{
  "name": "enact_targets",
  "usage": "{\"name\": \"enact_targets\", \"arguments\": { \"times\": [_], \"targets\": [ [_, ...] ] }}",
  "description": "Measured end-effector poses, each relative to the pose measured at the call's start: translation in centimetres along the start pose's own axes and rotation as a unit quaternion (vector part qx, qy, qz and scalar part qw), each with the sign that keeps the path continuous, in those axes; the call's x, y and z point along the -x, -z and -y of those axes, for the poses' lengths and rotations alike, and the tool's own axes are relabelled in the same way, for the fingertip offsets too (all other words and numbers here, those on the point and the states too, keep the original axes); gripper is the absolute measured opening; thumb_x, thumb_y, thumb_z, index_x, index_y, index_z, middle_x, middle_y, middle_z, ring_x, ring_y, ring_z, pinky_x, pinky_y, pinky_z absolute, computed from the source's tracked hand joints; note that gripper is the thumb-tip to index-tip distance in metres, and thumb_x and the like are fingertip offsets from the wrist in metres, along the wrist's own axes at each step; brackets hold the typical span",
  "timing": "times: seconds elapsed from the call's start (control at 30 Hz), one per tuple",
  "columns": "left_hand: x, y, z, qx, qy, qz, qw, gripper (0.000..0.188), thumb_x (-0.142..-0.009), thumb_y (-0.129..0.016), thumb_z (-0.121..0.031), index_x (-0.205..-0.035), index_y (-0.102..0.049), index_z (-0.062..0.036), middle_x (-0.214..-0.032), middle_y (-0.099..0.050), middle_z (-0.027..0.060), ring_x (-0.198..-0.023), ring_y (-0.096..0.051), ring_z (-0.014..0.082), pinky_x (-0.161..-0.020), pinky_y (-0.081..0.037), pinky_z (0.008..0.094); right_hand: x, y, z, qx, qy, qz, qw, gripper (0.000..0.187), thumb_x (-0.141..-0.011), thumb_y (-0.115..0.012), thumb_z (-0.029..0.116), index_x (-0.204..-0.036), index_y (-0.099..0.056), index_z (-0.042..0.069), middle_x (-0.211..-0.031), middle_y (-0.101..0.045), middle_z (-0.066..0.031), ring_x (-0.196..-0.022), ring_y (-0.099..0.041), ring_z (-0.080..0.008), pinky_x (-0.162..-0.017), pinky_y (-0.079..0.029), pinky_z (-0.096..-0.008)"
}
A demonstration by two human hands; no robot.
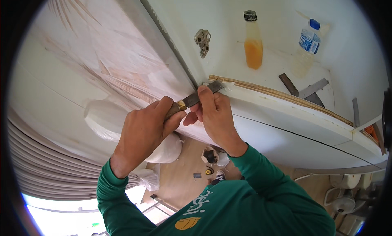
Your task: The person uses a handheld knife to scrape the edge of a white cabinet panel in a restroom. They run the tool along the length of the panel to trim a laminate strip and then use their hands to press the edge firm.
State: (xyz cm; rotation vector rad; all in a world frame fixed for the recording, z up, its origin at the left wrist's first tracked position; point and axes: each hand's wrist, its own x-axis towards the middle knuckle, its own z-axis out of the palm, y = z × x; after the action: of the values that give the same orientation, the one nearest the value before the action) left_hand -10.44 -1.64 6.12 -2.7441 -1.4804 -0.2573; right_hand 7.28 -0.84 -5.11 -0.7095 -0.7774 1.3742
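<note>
From the head camera, we are holding a flat steel chisel with a wooden handle and brass collar. Our left hand is wrapping its grip closed around the handle, and our right hand is pinching the blade near its tip, pressing it onto the corner of the white laminated panel with a raw plywood edge, where it is meeting the grey strip. We judge that keeping the blade flat and low, with the right fingers steering and the left pushing gently, is giving the cleanest cut. On the white surface farther back are standing an orange-liquid bottle, a clear blue-capped bottle and a metal hinge.
</note>
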Motion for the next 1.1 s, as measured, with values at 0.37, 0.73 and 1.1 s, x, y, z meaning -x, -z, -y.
{"name": "enact_targets", "arguments": {
  "times": [0.37,0.73,1.1],
  "targets": [
    [-1.2,-0.1,1.6,0.047,-0.042,0.020,0.998,0.037,-0.109,-0.074,-0.039,-0.106,-0.063,-0.0040,-0.077,-0.066,0.0188,-0.072,-0.065,0.0465,-0.063,-0.050,0.0503,0.3,-0.5,-0.2,-0.007,0.047,-0.029,0.998,0.057,-0.122,-0.049,0.034,-0.080,-0.064,-0.002,-0.065,-0.058,-0.0047,-0.058,-0.074,-0.0215,-0.056,-0.056,-0.0301],
    [-1.4,-0.7,1.9,0.046,-0.060,0.003,0.997,0.037,-0.108,-0.074,-0.041,-0.105,-0.063,-0.0067,-0.078,-0.067,0.0159,-0.074,-0.068,0.0441,-0.063,-0.051,0.0505,0.2,-0.6,-1.7,-0.023,0.106,-0.035,0.994,0.059,-0.123,-0.051,0.034,-0.079,-0.065,-0.003,-0.074,-0.069,-0.0086,-0.066,-0.077,-0.0196,-0.064,-0.062,-0.0322],
    [1.4,-2.4,-2.2,0.005,-0.003,-0.046,0.999,0.040,-0.111,-0.070,-0.046,-0.104,-0.058,-0.0083,-0.081,-0.072,0.0156,-0.064,-0.071,0.0416,-0.054,-0.054,0.0506,1.0,0.3,-0.3,0.035,0.067,-0.074,0.994,0.055,-0.118,-0.059,0.035,-0.073,-0.067,0.005,-0.064,-0.061,0.0002,-0.057,-0.052,-0.0071,-0.054,-0.038,-0.0274]
  ]
}}
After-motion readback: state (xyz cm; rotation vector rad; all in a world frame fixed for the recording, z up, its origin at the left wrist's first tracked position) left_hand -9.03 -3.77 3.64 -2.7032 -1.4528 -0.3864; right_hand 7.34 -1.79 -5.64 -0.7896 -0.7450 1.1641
